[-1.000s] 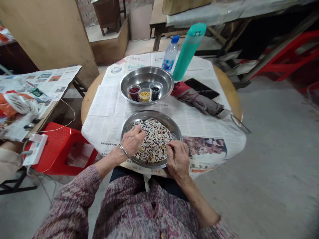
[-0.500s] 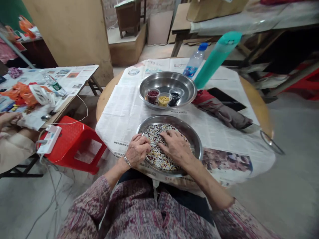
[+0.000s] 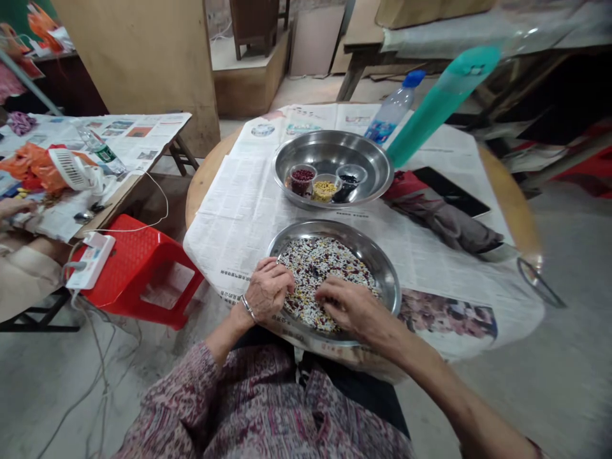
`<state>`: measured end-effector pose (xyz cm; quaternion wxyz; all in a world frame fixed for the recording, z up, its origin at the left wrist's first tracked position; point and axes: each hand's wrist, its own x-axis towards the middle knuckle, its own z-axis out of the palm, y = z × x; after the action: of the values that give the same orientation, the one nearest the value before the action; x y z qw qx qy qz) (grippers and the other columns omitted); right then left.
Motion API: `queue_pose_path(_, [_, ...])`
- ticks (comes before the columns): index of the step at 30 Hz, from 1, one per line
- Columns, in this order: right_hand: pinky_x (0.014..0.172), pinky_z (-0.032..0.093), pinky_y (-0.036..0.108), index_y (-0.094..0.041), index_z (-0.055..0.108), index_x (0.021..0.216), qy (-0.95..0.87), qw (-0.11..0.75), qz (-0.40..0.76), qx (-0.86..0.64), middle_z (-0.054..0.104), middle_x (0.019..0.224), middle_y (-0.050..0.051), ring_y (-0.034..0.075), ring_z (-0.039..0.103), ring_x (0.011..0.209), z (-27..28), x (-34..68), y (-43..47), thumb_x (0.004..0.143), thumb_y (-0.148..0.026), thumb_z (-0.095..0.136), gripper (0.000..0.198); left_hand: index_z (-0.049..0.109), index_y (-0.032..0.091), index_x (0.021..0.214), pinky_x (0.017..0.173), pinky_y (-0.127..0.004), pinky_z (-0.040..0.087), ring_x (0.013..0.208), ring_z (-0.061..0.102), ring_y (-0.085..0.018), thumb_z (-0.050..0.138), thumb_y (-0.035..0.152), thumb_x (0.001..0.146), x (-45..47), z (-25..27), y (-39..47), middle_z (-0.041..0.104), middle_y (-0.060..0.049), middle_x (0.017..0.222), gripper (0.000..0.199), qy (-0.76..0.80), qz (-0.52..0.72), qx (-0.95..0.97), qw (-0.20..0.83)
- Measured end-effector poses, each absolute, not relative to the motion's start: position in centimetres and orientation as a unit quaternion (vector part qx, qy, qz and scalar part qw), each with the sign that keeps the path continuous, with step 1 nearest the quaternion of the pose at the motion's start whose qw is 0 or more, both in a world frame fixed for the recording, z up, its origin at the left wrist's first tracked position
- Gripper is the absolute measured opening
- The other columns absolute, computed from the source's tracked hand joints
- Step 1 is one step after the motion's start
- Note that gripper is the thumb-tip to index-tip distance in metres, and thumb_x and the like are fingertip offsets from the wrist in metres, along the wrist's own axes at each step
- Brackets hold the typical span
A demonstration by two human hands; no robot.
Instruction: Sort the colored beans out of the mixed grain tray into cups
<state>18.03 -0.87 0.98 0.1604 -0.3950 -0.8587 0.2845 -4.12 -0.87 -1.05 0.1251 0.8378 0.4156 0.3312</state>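
A wide metal basin (image 3: 391, 271) holds a spread mix of white grains and red, yellow and dark beans (image 3: 318, 255). Over its left rim lies my left hand (image 3: 268, 290), fingers curled closed; anything in them is hidden. Inside, my right hand (image 3: 351, 307) has its fingers bent together on the mix near the front right, and what they pinch is too small to name. Behind stands a second metal basin (image 3: 368, 148) with three clear plastic cups: red beans (image 3: 303, 177), yellow beans (image 3: 325, 189) and black beans (image 3: 349, 177).
Newspaper (image 3: 229, 223) covers the round table. Towards the back right are a water bottle (image 3: 393, 108), a tall green container (image 3: 442, 105), a folded umbrella (image 3: 444, 220) and a dark flat device (image 3: 454, 191). A red stool (image 3: 138, 255) bearing a power strip (image 3: 90, 261) stands left; another person's hand (image 3: 16, 207) is beyond.
My right hand has drawn back towards me and rightward through the mix, its fingers now more curled. The left hand stays at the rim. The whole view has shifted slightly.
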Motion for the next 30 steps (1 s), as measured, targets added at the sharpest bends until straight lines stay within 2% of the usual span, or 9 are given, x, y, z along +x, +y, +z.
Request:
queue_pose_path(3, [0.075,0.048,0.028,-0.021,0.064,0.092,-0.883,0.131,0.286,-0.347,0.063,0.094,0.005,0.015,0.060,0.085,0.9,18.4,-2.3,0.090,-0.012,0.048,0.018,0.060,0.019,0.073,0.105,-0.037,0.036,0.083,0.058,-0.014,0.042,0.006,0.087,-4.1,-1.0,-0.8,0.068,0.000,0.083,0.027,0.422,0.322,0.839,0.124])
queue_pose_path(6, [0.076,0.050,0.029,-0.022,0.066,0.093,-0.902,0.115,0.232,-0.345,0.063,0.092,0.005,0.017,0.060,0.088,0.4,18.6,-1.8,0.090,-0.010,0.046,0.023,0.060,0.019,0.073,0.105,-0.037,0.037,0.081,0.058,-0.014,0.043,0.006,0.086,-4.1,-1.1,-0.8,0.068,0.000,0.082,0.026,0.417,0.334,0.836,0.126])
queue_pose_path(10, [0.081,0.051,0.034,-0.022,0.066,0.096,-0.879,0.159,0.125,-0.433,0.063,0.100,0.008,0.022,0.060,0.097,-0.1,19.3,0.6,0.091,-0.015,0.047,0.022,0.060,0.019,0.073,0.105,-0.038,0.037,0.081,0.059,-0.014,0.043,0.005,0.085,-4.1,-1.2,-0.7,0.068,0.000,0.082,0.025,0.413,0.342,0.834,0.132])
queue_pose_path(14, [0.089,0.050,0.041,-0.021,0.062,0.113,-0.827,0.195,0.072,-0.523,0.060,0.115,0.012,0.027,0.056,0.108,0.2,19.4,2.1,0.089,-0.029,0.055,0.027,0.063,0.020,0.076,0.106,-0.038,0.036,0.083,0.060,-0.013,0.045,0.007,0.086,-4.1,-1.1,-0.7,0.069,0.000,0.085,0.025,0.409,0.344,0.835,0.134])
queue_pose_path(17, [0.090,0.048,0.042,-0.021,0.061,0.117,-0.838,0.176,0.106,-0.506,0.061,0.113,0.012,0.028,0.056,0.105,0.1,18.1,2.7,0.085,-0.028,0.057,0.033,0.064,0.020,0.077,0.106,-0.039,0.036,0.084,0.060,-0.014,0.045,0.008,0.087,-4.1,-0.9,-0.7,0.070,0.000,0.086,0.025,0.419,0.333,0.834,0.134])
queue_pose_path(21, [0.084,0.047,0.035,-0.018,0.066,0.093,-0.845,0.173,0.179,-0.474,0.064,0.094,0.008,0.021,0.059,0.088,0.0,16.3,3.6,0.079,-0.012,0.050,0.022,0.064,0.020,0.076,0.107,-0.039,0.037,0.084,0.061,-0.014,0.045,0.007,0.086,-4.1,-0.9,-0.7,0.070,0.000,0.085,0.025,0.425,0.321,0.837,0.128])
queue_pose_path(24, [0.075,0.045,0.030,-0.018,0.065,0.080,-0.829,0.178,0.238,-0.473,0.065,0.079,0.004,0.018,0.059,0.077,0.6,15.8,3.5,0.075,-0.009,0.050,0.018,0.064,0.020,0.077,0.107,-0.040,0.038,0.084,0.061,-0.014,0.045,0.007,0.087,-4.1,-1.0,-0.8,0.070,0.000,0.085,0.025,0.425,0.324,0.835,0.133])
queue_pose_path(27, [0.071,0.045,0.027,-0.020,0.065,0.080,-0.824,0.184,0.295,-0.447,0.066,0.076,0.001,0.015,0.059,0.071,1.2,15.5,2.2,0.075,-0.007,0.051,0.019,0.065,0.020,0.095,0.108,-0.040,0.039,0.098,0.061,-0.017,0.043,0.009,0.091,-4.1,-1.0,-0.8,0.069,-0.004,0.100,0.025,0.424,0.347,0.825,0.140])
queue_pose_path(30, [0.075,0.048,0.028,-0.019,0.066,0.086,-0.865,0.173,0.284,-0.375,0.067,0.087,0.004,0.016,0.061,0.080,1.2,14.7,0.4,0.079,-0.005,0.052,0.022,0.056,0.019,0.122,0.108,-0.039,0.041,0.119,0.054,-0.019,0.039,0.014,0.097,-4.0,-1.0,-1.0,0.062,-0.010,0.120,0.030,0.435,0.382,0.803,0.142])
